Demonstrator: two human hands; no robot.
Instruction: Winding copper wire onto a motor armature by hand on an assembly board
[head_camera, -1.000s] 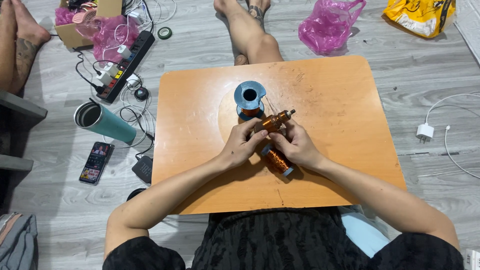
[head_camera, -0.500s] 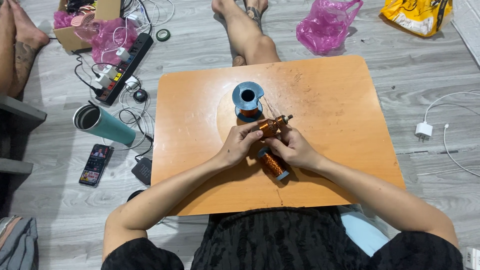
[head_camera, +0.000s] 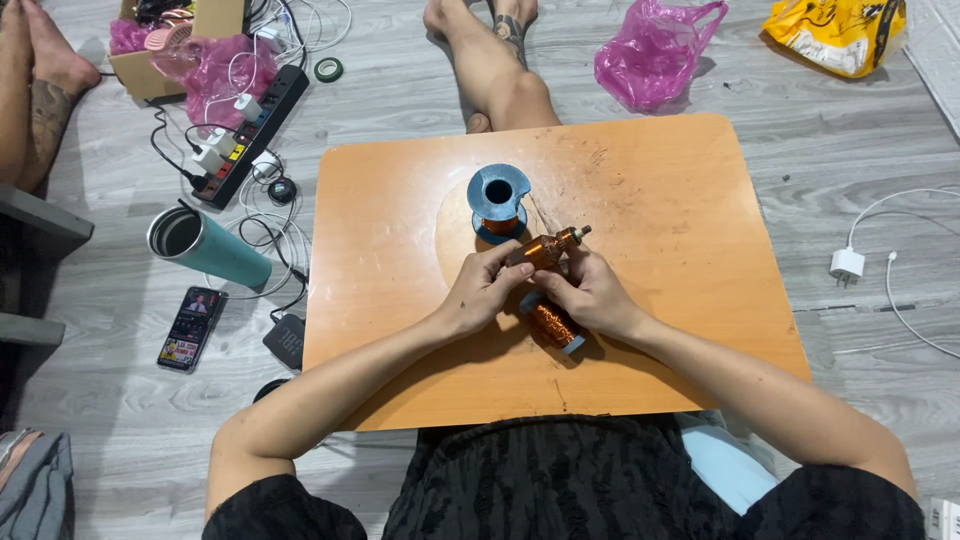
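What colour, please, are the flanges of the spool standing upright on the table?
Blue flanges on the spool, with copper wire wound between them; the head view shows it best.

Over the orange table (head_camera: 680, 250), the left hand (head_camera: 480, 295) and right hand (head_camera: 590, 293) together pinch a copper-wound coil (head_camera: 540, 248). A blue spool (head_camera: 498, 203) stands just beyond the coil, and another copper-wound spool (head_camera: 553, 327) lies under the right hand.

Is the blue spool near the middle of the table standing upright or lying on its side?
Upright: the blue spool stands on one flange on the table, its centre hole facing up at the camera.
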